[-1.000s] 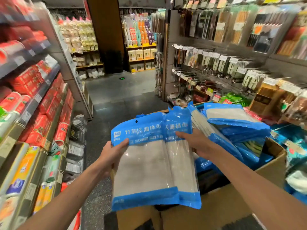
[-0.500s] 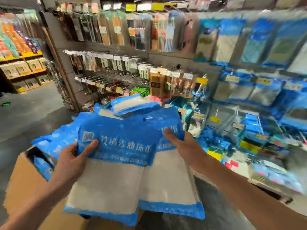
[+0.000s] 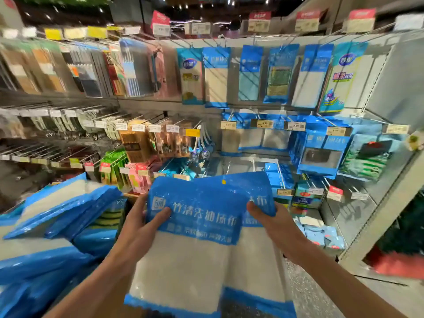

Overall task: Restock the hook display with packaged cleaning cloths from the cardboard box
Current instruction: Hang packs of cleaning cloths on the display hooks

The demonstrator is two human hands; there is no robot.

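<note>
Here, closest in, two packs of cleaning cloths are held up side by side. The front pack (image 3: 190,260) has a blue top, a white middle and a blue strip along the bottom. The second pack (image 3: 254,267) sits half behind it, sticking out toward 3 o'clock.

The left hand (image 3: 137,226) grips the front pack on its 9 o'clock edge. Its thumb lies flat on the blue top and the other fingers are tucked behind, out of sight. The right hand (image 3: 273,226) grips the blue top of the second pack at 3 o'clock the same way, thumb in front and fingers behind.

At 9 o'clock, just beside the left arm, lies a pile of more blue packs (image 3: 57,210), leaning on each other. At 5 o'clock there is open speckled floor (image 3: 309,294) next to the right arm.

Straight up at 12 o'clock, the top edge of the held packs sits near the bare wire hooks (image 3: 252,168) of the hook display. At 2 o'clock small boxes (image 3: 307,198) stand close to the packs' top corner.

Farther back, price tags (image 3: 228,125) line a rail, and hanging blue packs (image 3: 215,76) fill the top row.
</note>
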